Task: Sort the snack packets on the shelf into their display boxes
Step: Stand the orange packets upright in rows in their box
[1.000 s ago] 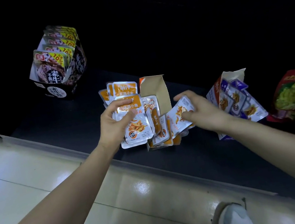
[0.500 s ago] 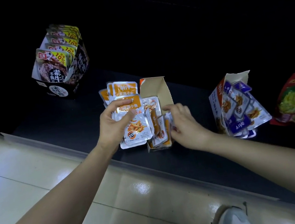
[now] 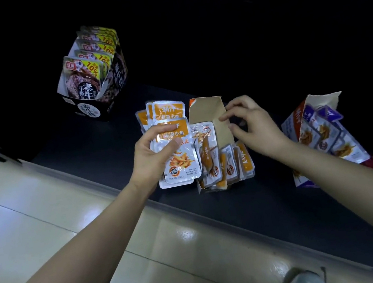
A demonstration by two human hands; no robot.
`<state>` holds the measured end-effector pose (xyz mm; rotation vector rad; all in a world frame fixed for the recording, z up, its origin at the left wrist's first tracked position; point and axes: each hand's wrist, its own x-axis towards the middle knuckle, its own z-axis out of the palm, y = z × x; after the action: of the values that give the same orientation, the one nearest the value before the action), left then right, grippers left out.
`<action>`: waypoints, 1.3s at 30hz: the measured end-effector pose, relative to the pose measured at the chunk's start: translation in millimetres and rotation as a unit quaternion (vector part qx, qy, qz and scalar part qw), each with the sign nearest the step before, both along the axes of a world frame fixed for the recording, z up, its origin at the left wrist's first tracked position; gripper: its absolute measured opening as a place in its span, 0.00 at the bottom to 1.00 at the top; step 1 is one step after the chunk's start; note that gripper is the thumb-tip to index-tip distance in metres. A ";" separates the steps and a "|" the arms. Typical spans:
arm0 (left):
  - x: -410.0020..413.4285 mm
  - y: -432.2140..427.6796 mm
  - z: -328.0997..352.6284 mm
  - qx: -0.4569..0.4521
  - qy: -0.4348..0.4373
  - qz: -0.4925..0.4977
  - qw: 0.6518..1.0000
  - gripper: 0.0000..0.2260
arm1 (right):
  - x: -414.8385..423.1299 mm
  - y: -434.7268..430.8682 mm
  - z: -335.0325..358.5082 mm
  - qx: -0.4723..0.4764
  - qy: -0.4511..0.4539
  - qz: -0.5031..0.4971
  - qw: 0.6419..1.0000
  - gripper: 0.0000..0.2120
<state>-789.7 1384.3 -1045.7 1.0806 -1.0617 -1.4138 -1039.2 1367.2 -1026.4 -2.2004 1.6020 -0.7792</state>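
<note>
From my station I see the left hand [image 3: 156, 156] gripping a small stack of orange packets [image 3: 179, 164], thumb across the front, just left of the orange display box [image 3: 208, 113] on the dark shelf [image 3: 276, 200]. The right hand [image 3: 252, 127] is at the box's raised flap, finger and thumb curled near its edge; I cannot tell if they pinch it. I judge the step is filling this box: next the stack must go upright beside the standing packets [image 3: 231, 166], with the flap kept back.
</note>
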 end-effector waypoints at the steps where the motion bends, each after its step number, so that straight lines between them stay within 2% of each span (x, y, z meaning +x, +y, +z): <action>1: -0.2 0.2 -0.9 0.001 -0.001 0.001 1.000 0.09 | 1.3 -0.8 0.2 -0.009 0.010 0.012 1.000 0.10; 5: -2.1 0.0 -1.8 0.004 -0.005 -0.002 1.000 0.09 | 8.8 -7.9 -4.5 0.053 0.114 0.075 0.989 0.11; 8: -1.4 -0.8 -1.6 0.003 0.001 -0.003 1.000 0.09 | 10.3 -12.9 -1.3 0.035 0.057 0.058 0.996 0.10; 11: -0.2 -1.6 -2.7 0.002 0.003 -0.006 1.000 0.09 | 7.3 -9.9 3.2 -0.039 0.027 0.041 0.998 0.10; 15: -1.2 -2.6 -3.7 0.002 0.005 -0.007 1.000 0.09 | -1.0 -5.2 -0.7 -0.072 0.040 0.021 0.996 0.13; 19: -1.2 -3.4 -3.5 0.001 0.007 -0.008 1.000 0.09 | 4.4 -1.7 -11.1 0.018 0.062 0.059 0.996 0.11; 20: -0.9 -3.4 -3.7 0.002 0.006 -0.008 1.000 0.09 | 7.8 -1.7 -10.9 0.017 0.074 0.051 0.996 0.12; 23: 0.0 -4.0 -4.7 -0.002 0.000 -0.003 1.000 0.09 | 13.7 -6.2 -6.0 -0.060 0.134 -0.011 0.989 0.14; 24: 0.5 -4.3 -4.5 -0.004 0.001 -0.003 1.000 0.09 | 14.8 -9.1 -4.2 -0.038 0.140 -0.026 0.989 0.15; 26: 0.9 -4.5 -4.4 -0.004 0.004 -0.003 1.000 0.09 | 14.9 -14.0 -5.4 0.107 0.120 -0.017 0.987 0.17; 28: -0.1 -4.6 -4.5 0.001 0.007 -0.003 1.000 0.09 | 14.6 -15.8 -7.6 0.275 0.081 0.006 0.958 0.19; 30: -1.5 -4.7 -4.9 0.009 0.011 -0.006 1.000 0.09 | 18.8 -18.1 -5.8 0.354 0.079 0.022 0.932 0.22; 39: -3.0 -7.2 -7.2 0.015 0.017 -0.011 1.000 0.09 | 36.0 -24.6 -5.9 0.325 0.200 0.039 0.923 0.23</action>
<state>-792.6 1377.1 -1052.9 1.0657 -1.0340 -1.4653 -1003.1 1342.6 -1032.2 -1.9583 1.6155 0.2404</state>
